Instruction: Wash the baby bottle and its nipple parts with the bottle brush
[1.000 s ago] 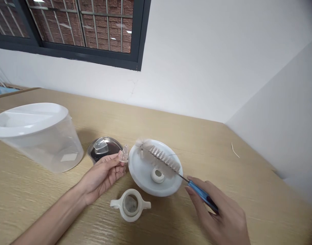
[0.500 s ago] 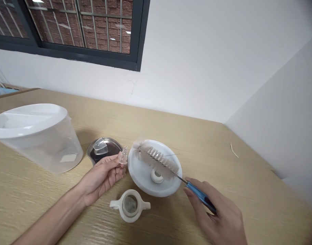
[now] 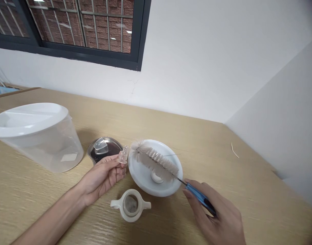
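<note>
My left hand (image 3: 106, 175) pinches a small clear baby bottle nipple (image 3: 123, 154) by its base, with its ridged tip pointing up. In my right hand (image 3: 217, 211) is the blue handle of a bottle brush (image 3: 156, 161). Its pale bristles reach across a white bowl (image 3: 140, 183), with the tip close to the nipple but apart from it. Under the bristles, a white ring (image 3: 156, 177) lies partly hidden in the bowl. In front of the bowl stands a cream two-handled bottle (image 3: 130, 205), uncapped at the top.
A metal tray (image 3: 112, 143) with a clear plastic cap (image 3: 100, 146) sits behind my left hand. At the left is a large translucent container (image 3: 56, 153) with a white lid. A thin pale strip (image 3: 234, 150) lies on the table's right side. A wall borders the back.
The brush has shifted slightly left toward the nipple and now covers more of the white ring. My left hand has stayed nearly still.
</note>
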{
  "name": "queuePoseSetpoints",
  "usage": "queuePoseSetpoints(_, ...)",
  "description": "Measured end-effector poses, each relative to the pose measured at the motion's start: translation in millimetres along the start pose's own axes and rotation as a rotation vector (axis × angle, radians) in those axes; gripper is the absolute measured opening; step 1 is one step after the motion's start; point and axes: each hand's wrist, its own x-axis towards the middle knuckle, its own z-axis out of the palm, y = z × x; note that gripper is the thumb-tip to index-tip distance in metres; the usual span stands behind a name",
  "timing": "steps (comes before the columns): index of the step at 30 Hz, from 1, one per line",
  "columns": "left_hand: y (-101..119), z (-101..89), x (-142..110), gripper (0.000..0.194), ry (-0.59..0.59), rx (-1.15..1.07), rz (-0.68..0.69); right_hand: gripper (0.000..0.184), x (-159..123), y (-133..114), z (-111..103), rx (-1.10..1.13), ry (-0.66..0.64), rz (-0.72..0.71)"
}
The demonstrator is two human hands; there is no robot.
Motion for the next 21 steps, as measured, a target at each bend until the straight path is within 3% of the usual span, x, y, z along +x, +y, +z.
queuePoseSetpoints(21,1.3,-0.9,0.7,0.011,0.021,-0.038,0.011,0.014,-3.6,-0.9,-0.9,-0.045,0.011,0.019)
